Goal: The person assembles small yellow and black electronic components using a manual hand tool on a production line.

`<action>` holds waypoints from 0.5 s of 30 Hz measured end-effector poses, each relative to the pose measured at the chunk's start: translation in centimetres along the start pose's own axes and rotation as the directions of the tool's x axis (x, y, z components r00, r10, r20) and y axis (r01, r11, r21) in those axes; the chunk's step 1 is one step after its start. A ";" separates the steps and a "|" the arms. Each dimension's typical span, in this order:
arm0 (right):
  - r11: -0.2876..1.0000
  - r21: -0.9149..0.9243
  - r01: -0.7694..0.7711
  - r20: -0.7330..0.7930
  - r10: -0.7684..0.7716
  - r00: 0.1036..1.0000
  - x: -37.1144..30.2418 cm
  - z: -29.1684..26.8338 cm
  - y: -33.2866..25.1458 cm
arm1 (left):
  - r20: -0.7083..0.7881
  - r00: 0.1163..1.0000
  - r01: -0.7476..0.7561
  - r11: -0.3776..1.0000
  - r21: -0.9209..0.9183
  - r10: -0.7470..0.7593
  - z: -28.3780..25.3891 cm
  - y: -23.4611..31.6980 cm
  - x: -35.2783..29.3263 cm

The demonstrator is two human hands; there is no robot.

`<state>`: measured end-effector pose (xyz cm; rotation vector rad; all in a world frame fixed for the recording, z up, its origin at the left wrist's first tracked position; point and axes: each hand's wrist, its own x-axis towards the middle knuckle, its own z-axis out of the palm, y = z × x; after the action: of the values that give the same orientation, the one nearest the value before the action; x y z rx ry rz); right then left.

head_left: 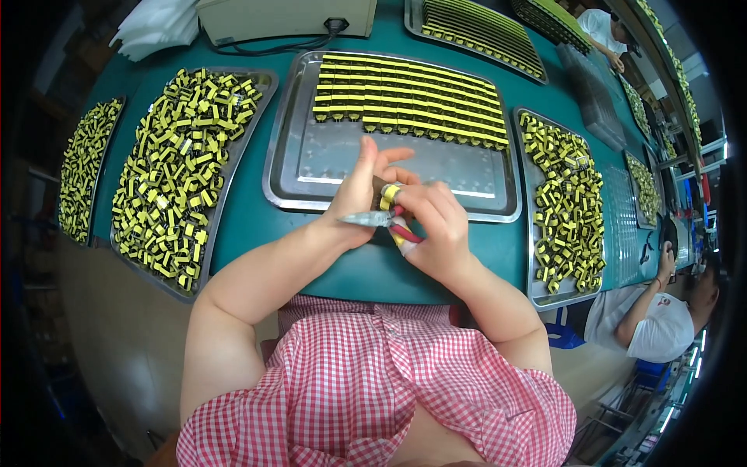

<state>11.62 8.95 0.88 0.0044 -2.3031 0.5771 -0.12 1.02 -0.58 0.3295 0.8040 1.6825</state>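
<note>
Above the bench's front edge, my hands meet in front of the middle tray. My right hand [440,222] is closed round nippers with red handles [406,233]; their grey jaws [364,219] point left across my left wrist. My left hand [359,185] is turned palm inward, thumb up and fingers stretched out. A small yellow-and-dark piece [388,193] shows between the hands; whether it is a loose part or tape on a finger I cannot tell. Beyond them, the metal tray [311,167] carries straight rows of yellow-topped black parts [412,97], apparently small transformers.
Trays heaped with loose yellow-and-black parts stand at left [175,179], far left [87,167] and right [566,202]. Another tray of rows [476,35] lies at the back, near a beige box with a black cable [288,19]. A co-worker [650,319] sits at right.
</note>
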 end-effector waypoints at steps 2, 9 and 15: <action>0.992 0.071 -0.106 0.012 0.105 0.994 0.1 -0.4 0.2 | -0.009 1.000 0.016 1.000 -0.026 -0.016 0.4 0.4 -0.2; 0.173 0.825 -0.538 0.348 0.596 0.724 0.1 -2.0 4.0 | 0.309 0.951 -0.075 0.989 0.130 0.031 1.2 2.2 -0.8; -0.053 0.836 -0.546 0.484 0.540 0.689 -0.3 -1.5 4.3 | 0.177 0.966 -0.252 0.839 0.481 0.189 1.5 1.8 -0.9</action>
<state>12.08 13.34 -0.12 -0.3567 -1.3763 2.4224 -0.35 0.46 1.87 0.9110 1.1427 1.6234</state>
